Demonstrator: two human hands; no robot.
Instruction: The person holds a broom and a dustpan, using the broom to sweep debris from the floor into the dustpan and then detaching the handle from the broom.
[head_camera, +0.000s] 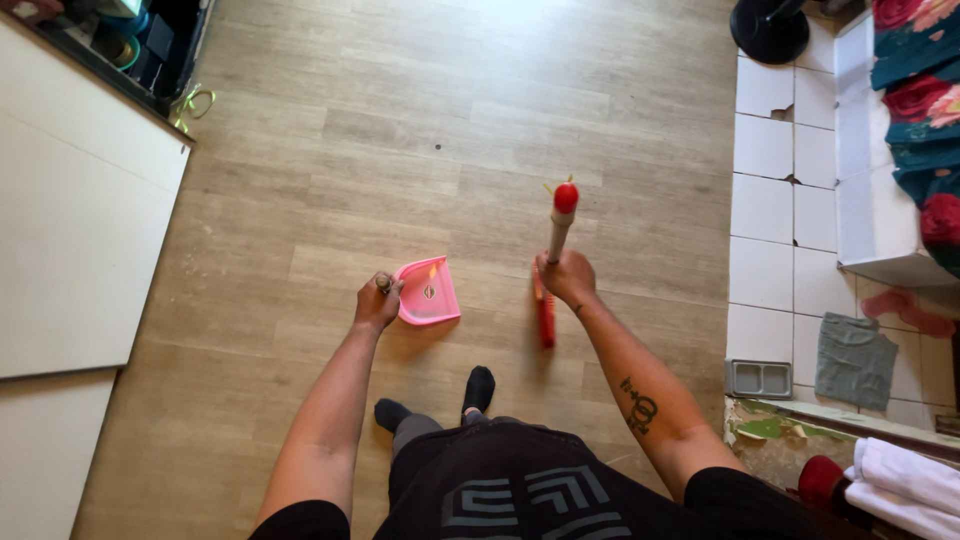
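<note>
Head view, looking straight down: a pink dustpan sits low over the wooden floor, just ahead of the person's feet, its open mouth turned toward the broom. The left hand is closed around the dustpan's handle, fingers wrapped fully round it at the pan's left edge. Just to the right of the pan, a little apart from it, the red brush head of a broom stands on the planks. The right hand grips the broom's pale shaft tightly, fingers curled shut around it; above the fist the shaft rises toward the camera and ends in a red cap. A tattoo shows on the right forearm. Below the hands, two feet in dark socks stand on the floor, one ahead of the other.

Farther out, a white cabinet runs along the left. On the right the wood gives way to white tiles, some cracked. On the tiles lie a grey cloth and a small grey tray. A flowered bedspread hangs at the upper right corner, and folded white towels sit at the lower right.
</note>
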